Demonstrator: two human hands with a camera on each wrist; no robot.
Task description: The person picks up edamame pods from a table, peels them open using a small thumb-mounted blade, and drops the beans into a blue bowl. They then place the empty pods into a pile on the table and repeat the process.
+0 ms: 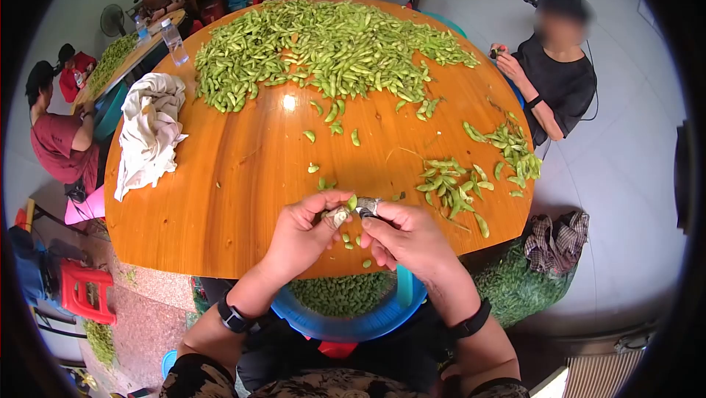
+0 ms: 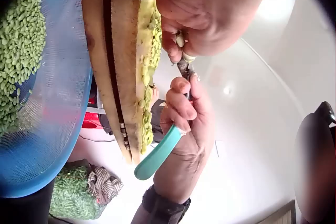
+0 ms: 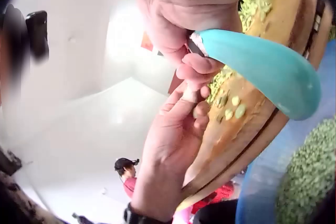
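My left hand (image 1: 303, 230) pinches a green soybean pod (image 1: 352, 203) between thumb and fingertips, over the table's near edge. A pale wrap covers its thumb tip. My right hand (image 1: 413, 240) grips a tool with a curved teal handle (image 3: 262, 71), its dark front part mostly hidden by the fingers. Another wrap (image 1: 367, 206) shows at the right index fingertip, right beside the pod. In the left wrist view the teal handle (image 2: 160, 153) sticks out below the right hand's curled fingers. Several loose beans (image 1: 346, 238) lie on the wood under the hands.
A blue plastic basket (image 1: 294, 316) holding shelled beans is below the table edge. On the wooden table (image 1: 243, 207) lie a large heap of pods (image 1: 316, 45), smaller piles (image 1: 456, 188) at right, a white cloth (image 1: 151, 126) and a bottle (image 1: 174, 41). Other people sit around.
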